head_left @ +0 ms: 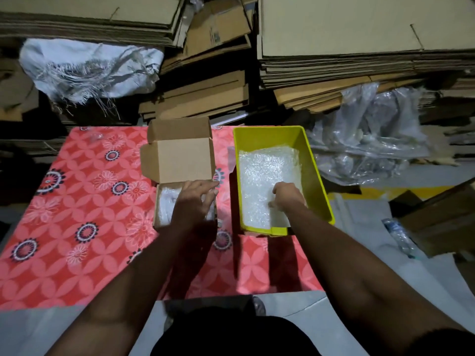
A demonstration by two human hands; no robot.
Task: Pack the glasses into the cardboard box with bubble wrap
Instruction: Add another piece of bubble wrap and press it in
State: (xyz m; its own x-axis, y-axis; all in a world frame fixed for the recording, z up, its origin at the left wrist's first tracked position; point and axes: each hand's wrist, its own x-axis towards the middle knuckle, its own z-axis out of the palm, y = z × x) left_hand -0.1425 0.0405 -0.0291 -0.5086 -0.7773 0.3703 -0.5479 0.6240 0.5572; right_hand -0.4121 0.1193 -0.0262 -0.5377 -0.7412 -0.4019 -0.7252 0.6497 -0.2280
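- Seeing left hand [195,199] flat, fingers straight, pressing bubble-wrapped contents in the open cardboard box [180,160].
- Right hand [288,197] pinches a bubble wrap sheet [267,170] inside the yellow bin [316,173].
- Glasses themselves: can't tell, hidden under wrap.

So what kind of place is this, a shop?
More likely a packing or storage room: stacks of flattened cardboard fill the back, a yellow bin holds bubble wrap, and a small cardboard box is being filled.
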